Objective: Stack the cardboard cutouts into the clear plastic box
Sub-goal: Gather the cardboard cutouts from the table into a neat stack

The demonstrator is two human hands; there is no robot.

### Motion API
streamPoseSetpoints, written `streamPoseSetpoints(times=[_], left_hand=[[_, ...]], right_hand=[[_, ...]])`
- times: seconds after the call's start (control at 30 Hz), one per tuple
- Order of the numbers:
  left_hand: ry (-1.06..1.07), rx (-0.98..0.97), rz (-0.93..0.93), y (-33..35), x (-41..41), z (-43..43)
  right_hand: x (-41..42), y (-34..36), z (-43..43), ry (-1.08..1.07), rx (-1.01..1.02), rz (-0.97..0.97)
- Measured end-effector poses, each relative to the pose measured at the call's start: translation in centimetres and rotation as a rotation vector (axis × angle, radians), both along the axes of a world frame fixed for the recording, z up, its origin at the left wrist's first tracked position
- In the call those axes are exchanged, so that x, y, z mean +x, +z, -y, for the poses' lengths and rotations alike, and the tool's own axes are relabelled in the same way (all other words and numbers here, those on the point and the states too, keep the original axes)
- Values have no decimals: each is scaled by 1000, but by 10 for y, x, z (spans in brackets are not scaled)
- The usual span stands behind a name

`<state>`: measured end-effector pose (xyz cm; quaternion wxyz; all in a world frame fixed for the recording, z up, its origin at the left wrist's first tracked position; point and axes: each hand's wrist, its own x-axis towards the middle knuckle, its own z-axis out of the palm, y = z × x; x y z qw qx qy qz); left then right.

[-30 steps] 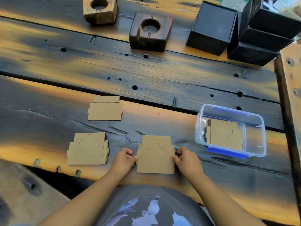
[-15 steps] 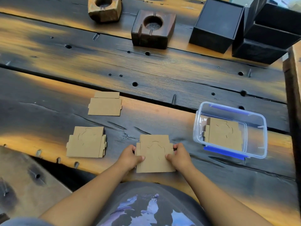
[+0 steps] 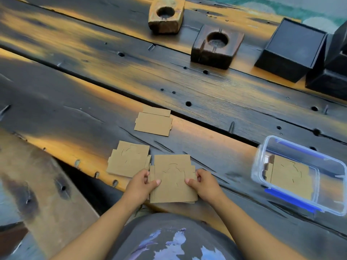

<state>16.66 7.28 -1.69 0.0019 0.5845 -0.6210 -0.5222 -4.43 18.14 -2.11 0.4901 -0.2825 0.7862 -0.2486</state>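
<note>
A thin stack of brown cardboard cutouts (image 3: pixel 172 177) is held just above the table's near edge. My left hand (image 3: pixel 140 184) grips its left side and my right hand (image 3: pixel 204 182) grips its right side, thumbs on top. Just to its left a second cutout stack (image 3: pixel 127 158) lies flat on the wood. A smaller cutout pile (image 3: pixel 153 122) lies farther back. The clear plastic box (image 3: pixel 259 162) with blue clips sits at the right and holds cutouts in the box (image 3: pixel 289 175) flat on its bottom.
The wooden plank table (image 3: pixel 206 94) has gaps and bolt holes. At the back stand a light wooden block with a round hole (image 3: pixel 165 15), a dark wooden block with a hole (image 3: pixel 216 45) and black boxes (image 3: pixel 291 47). A bench plank (image 3: pixel 47 184) lies at the lower left.
Both hands have closed on the middle cutout stack and raised it slightly off the table toward me. The camera view has swung to the left, so everything sits farther right.
</note>
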Motion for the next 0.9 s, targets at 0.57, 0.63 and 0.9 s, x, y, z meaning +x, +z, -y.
streamPoseSetpoints(times=[0.57, 0.63, 0.9], left_hand=[[-204, -232, 122, -11, 102, 143], [-226, -217, 129, -17, 103, 146], [-230, -182, 125, -26, 107, 145]], right_hand=[[123, 6, 128, -71, 91, -218], [127, 4, 132, -58, 126, -220], [132, -6, 138, -49, 221, -232]])
